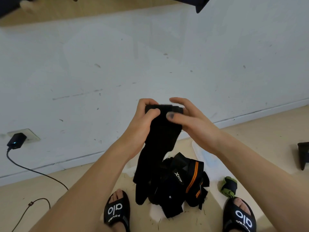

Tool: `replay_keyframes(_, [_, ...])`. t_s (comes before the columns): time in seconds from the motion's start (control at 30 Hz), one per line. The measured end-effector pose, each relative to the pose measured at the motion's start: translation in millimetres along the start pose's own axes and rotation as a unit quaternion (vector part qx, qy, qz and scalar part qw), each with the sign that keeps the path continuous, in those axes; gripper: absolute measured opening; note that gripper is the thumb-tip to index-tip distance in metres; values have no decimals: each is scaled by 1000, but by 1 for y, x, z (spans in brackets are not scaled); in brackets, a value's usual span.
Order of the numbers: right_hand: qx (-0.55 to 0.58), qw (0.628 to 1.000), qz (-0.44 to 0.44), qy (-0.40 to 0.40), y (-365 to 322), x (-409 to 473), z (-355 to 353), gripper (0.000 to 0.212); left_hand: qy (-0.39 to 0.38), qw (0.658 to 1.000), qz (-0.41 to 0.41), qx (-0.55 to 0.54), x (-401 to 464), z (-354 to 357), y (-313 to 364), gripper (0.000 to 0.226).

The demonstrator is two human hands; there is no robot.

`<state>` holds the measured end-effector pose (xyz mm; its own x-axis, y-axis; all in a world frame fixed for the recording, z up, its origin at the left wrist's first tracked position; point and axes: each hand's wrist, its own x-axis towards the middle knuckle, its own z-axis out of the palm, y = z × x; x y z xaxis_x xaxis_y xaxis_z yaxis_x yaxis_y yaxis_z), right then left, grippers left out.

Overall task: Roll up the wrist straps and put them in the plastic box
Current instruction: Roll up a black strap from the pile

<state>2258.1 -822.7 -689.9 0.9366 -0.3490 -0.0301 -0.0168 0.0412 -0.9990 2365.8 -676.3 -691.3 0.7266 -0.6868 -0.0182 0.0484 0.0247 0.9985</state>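
A long black wrist strap hangs in front of me, its top end folded over. My left hand grips that top end with curled fingers and thumb. My right hand pinches the same end from the right, thumb on the front and fingers behind. Below, a pile of black wrist straps, one with orange stripes, lies on the floor between my feet. A rolled green and black strap sits on the floor to the right. A clear plastic box shows partly behind the pile.
A white wall fills the upper view, with a black charger plugged into a socket at left and its cable trailing over the beige floor. My feet in black slides frame the pile. A dark object stands at the right edge.
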Motion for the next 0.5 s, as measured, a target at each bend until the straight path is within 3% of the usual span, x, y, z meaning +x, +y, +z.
replay_keyframes(0.13, [105, 974, 29, 200, -14, 10, -4, 41, 41, 999, 20, -17, 1, -2, 8, 16])
replay_keyframes(0.17, [123, 968, 37, 217, -17, 10, 4, 38, 35, 999, 19, -35, -1, 5, 8, 17])
replay_keyframes(0.3, [90, 980, 88, 154, -3, 5, 34, 32, -52, 997, -23, -45, -11, 22, -3, 19])
replay_keyframes(0.43, [75, 983, 120, 119, 3, 4, 25, 58, -45, 999, -18, -7, -13, 16, -4, 19])
replay_keyframes(0.5, [87, 982, 108, 129, -3, 6, 14, 61, -24, 1000, 10, -10, -10, 8, 2, 21])
